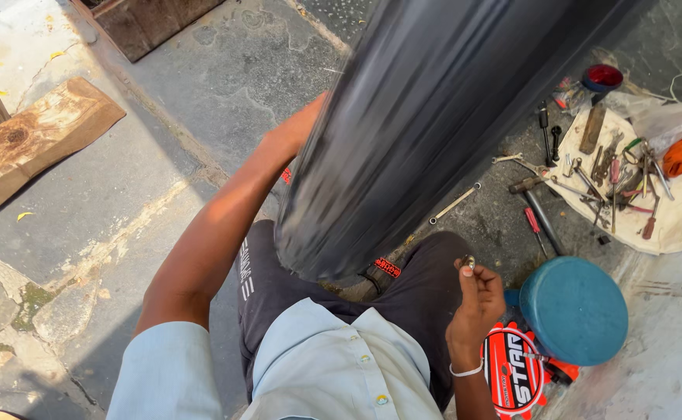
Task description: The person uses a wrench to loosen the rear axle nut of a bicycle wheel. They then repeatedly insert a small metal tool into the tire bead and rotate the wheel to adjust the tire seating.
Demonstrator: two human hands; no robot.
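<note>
At lower right, the right hand [477, 299] pinches a small nut [469, 262]; left hand hidden behind the black tube [426, 117], grip unclear — best keep that pinch firm.

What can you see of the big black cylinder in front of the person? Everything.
The large glossy black cylinder runs from the lap up to the frame's top right, tilted and blurred. Its surface looks smooth, like plastic or painted metal, with pale streaked highlights. The near end sits over the dark trousers. The left hand reaches behind its left side, mostly hidden. The right hand is apart from it, pinching a small metal piece.
</note>
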